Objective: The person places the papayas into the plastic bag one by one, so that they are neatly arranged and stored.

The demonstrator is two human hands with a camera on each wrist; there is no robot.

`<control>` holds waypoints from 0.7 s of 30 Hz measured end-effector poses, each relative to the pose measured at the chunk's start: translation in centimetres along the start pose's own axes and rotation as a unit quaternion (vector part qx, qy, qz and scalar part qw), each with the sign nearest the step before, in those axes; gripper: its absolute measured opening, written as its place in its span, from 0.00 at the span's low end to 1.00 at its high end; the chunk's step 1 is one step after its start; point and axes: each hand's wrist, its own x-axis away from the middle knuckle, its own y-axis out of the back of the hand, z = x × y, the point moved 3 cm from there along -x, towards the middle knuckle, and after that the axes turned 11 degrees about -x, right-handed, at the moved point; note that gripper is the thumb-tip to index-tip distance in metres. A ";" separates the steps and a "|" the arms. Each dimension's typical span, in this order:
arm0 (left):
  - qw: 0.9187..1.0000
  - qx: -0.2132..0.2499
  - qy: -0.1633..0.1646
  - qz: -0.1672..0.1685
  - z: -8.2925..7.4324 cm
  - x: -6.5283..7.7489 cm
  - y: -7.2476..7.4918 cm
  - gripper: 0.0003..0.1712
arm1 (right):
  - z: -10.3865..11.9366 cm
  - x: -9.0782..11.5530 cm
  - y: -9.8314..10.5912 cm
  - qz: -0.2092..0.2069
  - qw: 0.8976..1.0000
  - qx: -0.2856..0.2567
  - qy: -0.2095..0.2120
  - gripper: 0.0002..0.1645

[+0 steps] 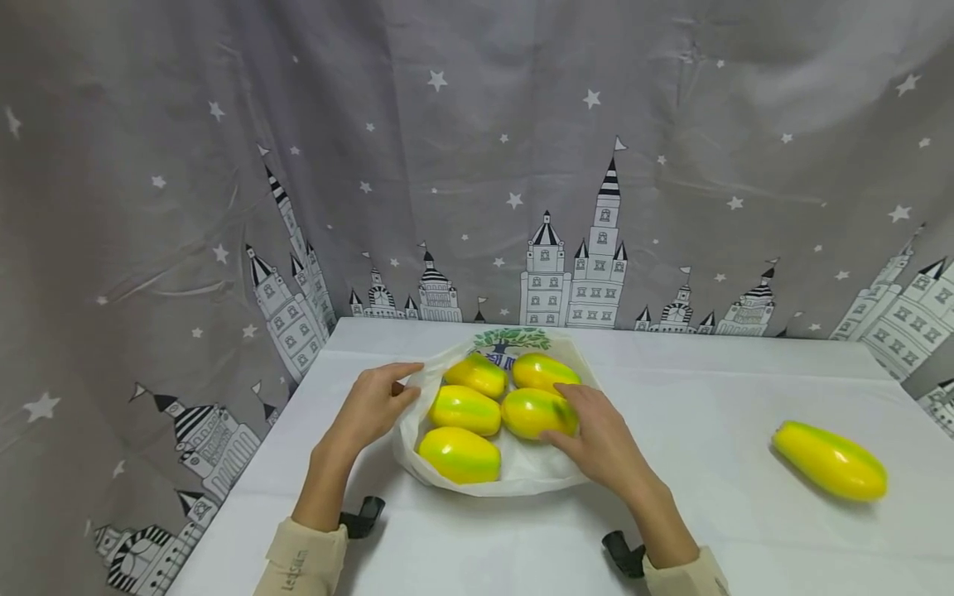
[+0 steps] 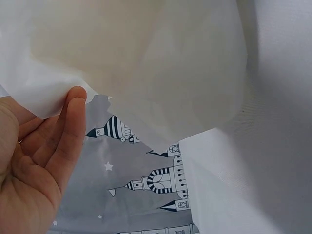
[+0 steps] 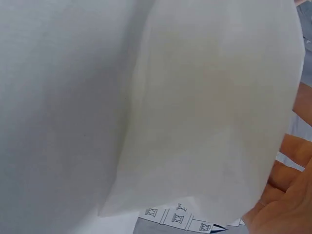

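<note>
A whitish bag [image 1: 537, 483] with a printed tree lies open on the table, several yellow-green papayas [image 1: 462, 410] inside it. My left hand [image 1: 375, 407] pinches the bag's left rim between thumb and fingers. In the left wrist view, the fingertips of that hand [image 2: 44, 163] meet the edge of the bag [image 2: 190, 73]. Over the right rim reaches my right hand [image 1: 605, 437], its thumb and fingers around the right end of the right-hand papaya [image 1: 531, 414]. The bag's side [image 3: 209, 107] partly hides this hand [image 3: 287, 195] in the right wrist view.
Another papaya [image 1: 831, 462] lies alone on the white table [image 1: 701, 414], well right of the bag. A grey curtain [image 1: 477, 182] with castles and stars hangs behind and along the left. Black wrist mounts [image 1: 362, 517] sit below both hands.
</note>
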 end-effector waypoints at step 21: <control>1.000 0.000 -0.002 -0.003 0.0 0.0 0.1 0.25 | -0.7 1.2 3.0 -0.009 1.000 -0.015 0.006 0.33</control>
